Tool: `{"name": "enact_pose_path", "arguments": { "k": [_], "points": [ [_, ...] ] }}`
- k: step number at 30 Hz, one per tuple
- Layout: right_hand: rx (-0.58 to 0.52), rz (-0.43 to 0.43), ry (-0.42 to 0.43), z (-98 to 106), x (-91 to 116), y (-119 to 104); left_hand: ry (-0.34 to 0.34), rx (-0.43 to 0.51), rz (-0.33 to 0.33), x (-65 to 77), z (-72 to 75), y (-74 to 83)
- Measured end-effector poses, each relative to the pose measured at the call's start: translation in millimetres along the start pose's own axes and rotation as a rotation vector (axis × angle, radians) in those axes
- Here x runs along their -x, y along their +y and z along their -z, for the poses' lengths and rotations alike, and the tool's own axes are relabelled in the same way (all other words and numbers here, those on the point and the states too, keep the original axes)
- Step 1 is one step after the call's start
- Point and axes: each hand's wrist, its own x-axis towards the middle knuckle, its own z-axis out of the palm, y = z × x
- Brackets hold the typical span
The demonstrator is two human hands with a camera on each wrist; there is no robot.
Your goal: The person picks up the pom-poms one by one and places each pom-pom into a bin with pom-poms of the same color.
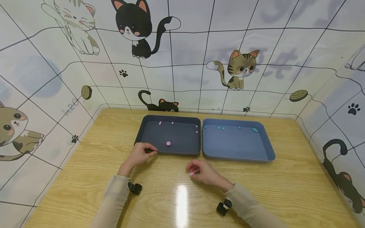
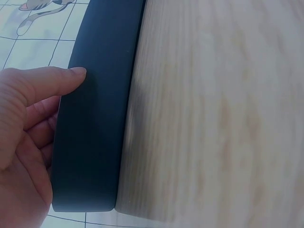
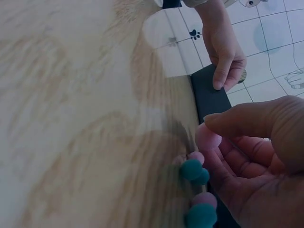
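Observation:
My left hand (image 1: 139, 154) holds the front wall of the dark tray (image 1: 183, 142) near its left corner. In the left wrist view the thumb lies on the outer face, with the other fingers behind the wall. In front of the trays, just above the table, my right hand (image 1: 207, 173) pinches a pink ball (image 3: 208, 137) between thumb and fingers. Below that hand, smaller teal balls (image 3: 192, 169) and pink balls (image 3: 204, 199) lie on the table, mostly hidden in the head view. Inside the dark tray are a larger pink ball (image 1: 168, 143) and several small pink ones.
To the right of the dark tray stands a blue tray (image 1: 236, 145) with several small teal balls (image 1: 254, 129) along its back. Both trays rest on a wooden table (image 1: 159, 196). Cat-printed cloth (image 1: 191, 76) surrounds the table at the back and sides.

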Motion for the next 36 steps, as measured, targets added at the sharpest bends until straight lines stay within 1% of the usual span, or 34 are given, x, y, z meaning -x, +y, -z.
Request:
{"name": "enact_pose_path", "arguments": {
  "k": [4, 7, 8, 11, 14, 18, 20, 22, 27, 31, 36],
  "points": [
    [-0.017, -0.007, 0.018, 2, -1, -5, 0.005, -0.008, -0.008, 0.1, -0.1, -0.5],
    [-0.024, 0.037, 0.028, 5, -2, -7, 0.008, -0.017, -0.014, 0.2, -0.1, -0.7],
    [-0.018, 0.067, 0.031, 7, -3, -7, 0.008, -0.019, -0.015, 0.3, -0.1, -0.8],
    [-0.038, 0.107, 0.034, 10, -5, -8, 0.008, -0.022, -0.016, 0.4, -0.2, -1.2],
    [-0.059, 0.089, 0.037, 12, -7, -10, 0.009, -0.023, -0.013, 0.5, -0.4, -1.6],
    [-0.083, 0.015, 0.054, 16, -10, -17, 0.011, -0.02, -0.004, 0.5, -0.4, -1.3],
    [-0.088, -0.006, 0.067, 17, -13, -19, 0.013, -0.021, -0.001, 0.6, -0.3, -1.2],
    [-0.094, -0.011, 0.076, 19, -15, -21, 0.015, -0.021, -0.002, 0.6, -0.4, -1.2],
    [-0.124, 0.012, 0.094, 24, -24, -25, 0.017, -0.029, -0.007, 1.0, -0.3, -1.4],
    [-0.158, -0.008, 0.116, 27, -33, -26, 0.011, -0.029, -0.007, 0.9, 0.1, -1.7],
    [-0.15, -0.01, 0.141, 30, -42, -30, -0.003, -0.023, 0.0, -0.2, 0.6, -1.5]
  ]
}}
